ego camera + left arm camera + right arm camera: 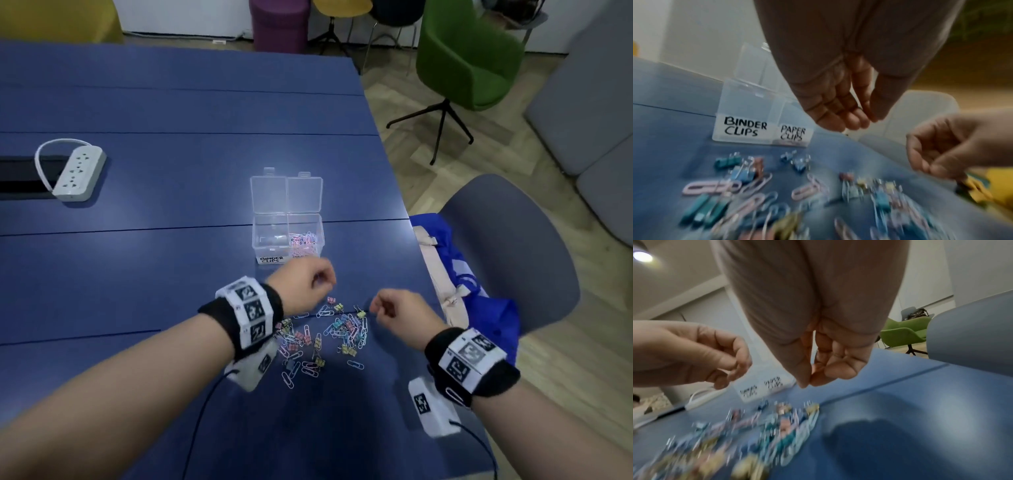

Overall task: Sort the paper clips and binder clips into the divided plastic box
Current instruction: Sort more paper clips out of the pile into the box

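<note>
left hand (310, 279) fingers curled, grip contents unclear, right hand (399, 313) same, clip pile (322, 337) beneath both, divided box (287, 236) just beyond left, power strip (79, 173) far left

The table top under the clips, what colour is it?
The table is dark blue, plainest in the head view.

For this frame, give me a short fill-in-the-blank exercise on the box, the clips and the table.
1. In the divided plastic box, the clips already sorted lie in the compartment labelled ____ clips.
2. The lids of the box stand ____.
3. The loose pile of clips lies on the blue table between the box and the ____.
4. Far left on the table lies a white ____.

Missing words: paper; open; person; power strip
</note>
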